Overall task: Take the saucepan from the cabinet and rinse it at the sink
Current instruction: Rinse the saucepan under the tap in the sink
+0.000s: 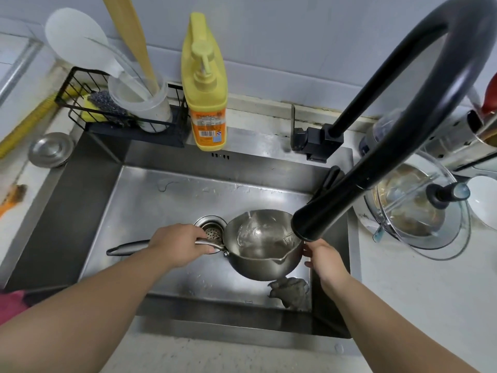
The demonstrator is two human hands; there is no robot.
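Note:
A steel saucepan (258, 262) hangs over the steel sink (150, 192), just right of the drain strainer (212, 230). Water lies in its bowl and it tilts slightly toward me, pouring lip at the front. My left hand (180, 243) is closed around its long handle. My right hand (322, 258) rests its fingers against the pan's right rim. The black faucet (376, 162) arches from the back right, and its spout head sits just above the pan's right edge.
A grey rag (290, 292) lies in the sink's front right corner. Behind the sink stand a yellow soap bottle (205, 103) and a black wire rack (107, 111) with scrubbers and utensils. A glass lid (419, 205) covers a pot on the right counter.

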